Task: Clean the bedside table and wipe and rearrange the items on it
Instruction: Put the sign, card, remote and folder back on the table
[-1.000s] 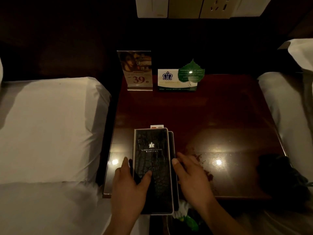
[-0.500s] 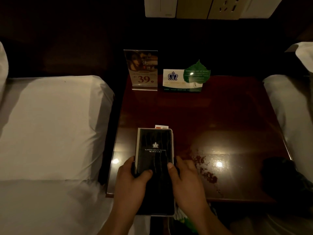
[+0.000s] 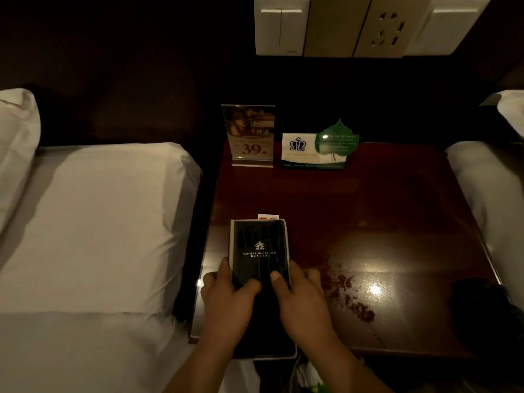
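Two hands: left hand (image 3: pixel 226 302) and right hand (image 3: pixel 303 304), each grip clamped on the black folder (image 3: pixel 259 251)
Folder: counter's (image 3: pixel 397 222) front-left edge
Cards: back edge

Dim rm, white beds (image 3: pixel 93 222), wall switches (image 3: pixel 280 26)

The hands (image 3: pixel 229 304) hide the folder's (image 3: pixel 259 245) near part, and a dark lump (image 3: pixel 482 307) is too dim to tell.

I see a dim, warm-lit scene: overhead light glares off the glossy bedside table (image 3: pixel 397 222), corners sink into black, edges bow outward, and detail is soft.
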### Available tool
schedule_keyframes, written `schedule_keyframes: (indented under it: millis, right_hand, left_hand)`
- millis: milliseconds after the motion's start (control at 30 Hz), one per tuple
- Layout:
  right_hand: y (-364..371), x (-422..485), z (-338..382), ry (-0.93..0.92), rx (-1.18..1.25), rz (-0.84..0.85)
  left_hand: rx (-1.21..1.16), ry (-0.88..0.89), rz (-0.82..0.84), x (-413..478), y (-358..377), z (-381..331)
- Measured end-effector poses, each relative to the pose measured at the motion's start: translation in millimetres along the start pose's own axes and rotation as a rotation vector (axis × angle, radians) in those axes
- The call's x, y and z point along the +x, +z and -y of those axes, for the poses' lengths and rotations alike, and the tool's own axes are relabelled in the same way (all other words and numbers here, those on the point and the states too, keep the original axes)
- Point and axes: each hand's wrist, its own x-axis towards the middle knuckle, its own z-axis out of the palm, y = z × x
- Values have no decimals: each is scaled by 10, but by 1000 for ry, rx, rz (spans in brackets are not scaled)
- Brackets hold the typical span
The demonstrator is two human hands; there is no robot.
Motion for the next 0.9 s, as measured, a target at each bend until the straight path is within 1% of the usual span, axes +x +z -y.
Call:
schedule_keyframes:
  millis: [100, 167, 300, 533, 600, 700, 800, 900]
  right_hand:
    - [-62, -18, -73, -40, -24, 9]
    - [-71, -80, -112, -55, -57, 8]
    - [12, -138, -86, -97, -156, -37]
    - [67, -48, 25, -82, -234, 0]
    - [98, -21, 46, -90, -234, -7]
    - [155, 0, 85, -101, -240, -23]
    - [199, 31, 113, -96, -220, -54]
    - [230, 35, 107, -92, -196, -68]
  left_hand:
    - [-35, 39, 36, 11, -71, 71]
    - [-48, 18, 4, -18, -110, 179]
    - [56, 100, 14, -61, -81, 252]
    - [70, 141, -5, 63, -129, 254]
    - [54, 122, 13, 92, -171, 250]
    - [-56, 100, 21, 107, -237, 203]
    - [-142, 127, 55, 57, -293, 223]
    - [-71, 182, 131, -21, -336, 307]
